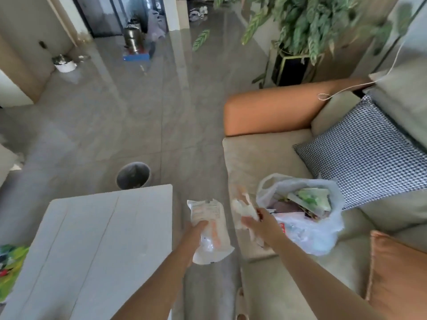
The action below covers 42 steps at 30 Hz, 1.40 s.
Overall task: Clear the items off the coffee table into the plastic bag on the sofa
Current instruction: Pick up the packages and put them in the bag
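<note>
So the person was standing in the gap between the coffee table and the sofa, both arms out. The left hand had its fingers wrapped round a white plastic packet with orange print, held up over the floor just off the table's corner. The right hand was pinching some crumpled white wrapper, pretty blurry, right by the near rim of the plastic bag. That bag sat open on the sofa seat with a green and white package and other bits already inside. A checked cushion lay just behind it. A round bin stood on the floor past the table, and something bright green sat at the table's left edge.
</note>
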Motion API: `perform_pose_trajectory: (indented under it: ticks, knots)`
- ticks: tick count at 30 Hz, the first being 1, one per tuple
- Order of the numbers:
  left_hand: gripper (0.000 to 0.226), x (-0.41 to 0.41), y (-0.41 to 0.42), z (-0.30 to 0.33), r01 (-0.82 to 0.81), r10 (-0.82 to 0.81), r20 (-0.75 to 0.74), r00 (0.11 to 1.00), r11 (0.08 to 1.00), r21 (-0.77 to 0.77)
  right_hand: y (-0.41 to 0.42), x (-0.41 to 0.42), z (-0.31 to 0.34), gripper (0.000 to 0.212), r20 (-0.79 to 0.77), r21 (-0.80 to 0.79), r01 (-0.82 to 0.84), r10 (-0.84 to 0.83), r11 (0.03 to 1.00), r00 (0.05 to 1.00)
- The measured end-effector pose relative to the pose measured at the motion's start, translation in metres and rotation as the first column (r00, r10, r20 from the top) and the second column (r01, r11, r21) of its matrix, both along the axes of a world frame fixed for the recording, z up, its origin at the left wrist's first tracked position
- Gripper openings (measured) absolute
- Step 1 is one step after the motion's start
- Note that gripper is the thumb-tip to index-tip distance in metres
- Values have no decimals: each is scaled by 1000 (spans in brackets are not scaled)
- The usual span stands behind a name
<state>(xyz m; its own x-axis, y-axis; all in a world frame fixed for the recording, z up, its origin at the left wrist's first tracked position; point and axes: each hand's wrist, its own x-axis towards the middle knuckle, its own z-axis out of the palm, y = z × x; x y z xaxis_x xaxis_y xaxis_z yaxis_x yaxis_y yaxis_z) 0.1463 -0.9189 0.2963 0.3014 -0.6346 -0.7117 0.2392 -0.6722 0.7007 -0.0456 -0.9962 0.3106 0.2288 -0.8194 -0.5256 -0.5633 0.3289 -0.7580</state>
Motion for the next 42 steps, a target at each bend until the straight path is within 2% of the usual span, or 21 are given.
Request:
perform_pose_trajectory:
  ticks: [3,6,9,11,15,18,21,25,28,29,31,32,33,35,36,37,39,40,41,42]
  knots:
    - [27,-49,-47,-19,73,-73,-1,997,997,36,-34,-52,-22,38,-47,80,137,-133,987,990]
    - [23,-96,-92,-32,123,-123,-4,992,991,45,-70,-94,-38,36,-69,89,258,-253,962,965]
    - [44,-134,-137,-47,148,-147,-22,989,986,74,-107,-130,-60,28,-91,80,332,-325,940,941]
    - [54,-154,-166,-66,183,-179,-43,983,978,103,-131,-153,-80,29,-165,45,364,-353,930,921]
    - [37,-188,-215,-103,303,-286,-120,951,938,169,-169,-190,-121,38,-293,65,454,-418,889,860]
    - [46,-210,-244,-130,448,-432,-122,894,868,215,-188,-207,-152,38,-381,84,445,-384,891,841]
    - [64,-226,-265,-157,493,-486,-84,870,847,199,-202,-210,-177,39,-376,26,416,-377,909,847]
    - [52,-243,-282,-190,416,-414,-39,909,900,128,-209,-208,-206,61,-405,-22,304,-286,952,868]
    - [49,-252,-286,-210,430,-442,62,895,891,145,-204,-215,-215,68,-491,-36,251,-236,967,838]
    - [50,-255,-287,-213,484,-512,145,847,854,188,-202,-218,-216,68,-530,-30,219,-201,975,824]
    - [57,-258,-287,-220,595,-698,370,613,716,365,-197,-226,-218,67,-601,-25,117,-108,993,792]
    - [62,-258,-286,-224,605,-734,444,514,677,420,-194,-229,-216,68,-633,-22,61,-61,998,772]
    - [62,-259,-285,-225,612,-736,458,498,673,416,-191,-233,-216,70,-656,-11,16,-20,1000,754]
    - [58,-261,-279,-226,626,-712,393,582,701,342,-187,-239,-214,77,-684,5,-44,35,999,729]
    - [58,-261,-276,-225,639,-717,372,589,695,328,-185,-242,-212,79,-687,8,-68,55,998,724]
    - [59,-260,-272,-222,660,-742,393,543,666,346,-184,-244,-210,79,-688,0,-88,64,996,723]
    - [55,-253,-267,-214,647,-730,589,348,641,413,-183,-247,-204,76,-688,-57,-118,47,991,724]
    - [51,-248,-267,-208,610,-676,697,239,663,434,-182,-249,-202,70,-692,-105,-146,34,984,721]
    - [46,-243,-268,-202,576,-603,780,168,702,419,-182,-251,-200,63,-710,-158,-184,18,970,704]
    - [44,-238,-271,-199,550,-538,832,136,739,388,-182,-253,-200,55,-736,-204,-221,0,954,677]
